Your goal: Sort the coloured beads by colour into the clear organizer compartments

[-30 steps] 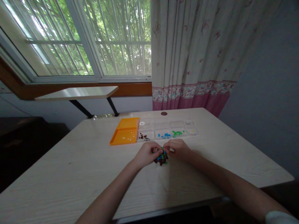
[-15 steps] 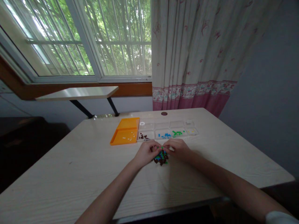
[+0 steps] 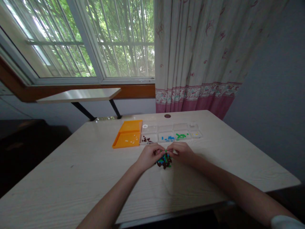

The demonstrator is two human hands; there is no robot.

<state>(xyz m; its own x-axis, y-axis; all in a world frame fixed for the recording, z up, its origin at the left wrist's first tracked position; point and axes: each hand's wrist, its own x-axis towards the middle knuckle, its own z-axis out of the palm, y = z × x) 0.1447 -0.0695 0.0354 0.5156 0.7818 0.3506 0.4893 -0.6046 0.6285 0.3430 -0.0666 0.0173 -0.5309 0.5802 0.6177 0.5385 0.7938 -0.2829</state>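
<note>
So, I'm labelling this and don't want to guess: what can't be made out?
All in the head view:
- What the left hand and right hand grip: fingers hide it.
- The colourful cluster's upper edge: behind fingers.
- Number of brown pieces: too small.
- The sleeve's full extent: cut off by the bottom edge.

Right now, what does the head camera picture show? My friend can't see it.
Two hands, left and right, pinch a tiny green piece above a brown, blue and green pile. Behind sit an orange box and clear trays.
</note>
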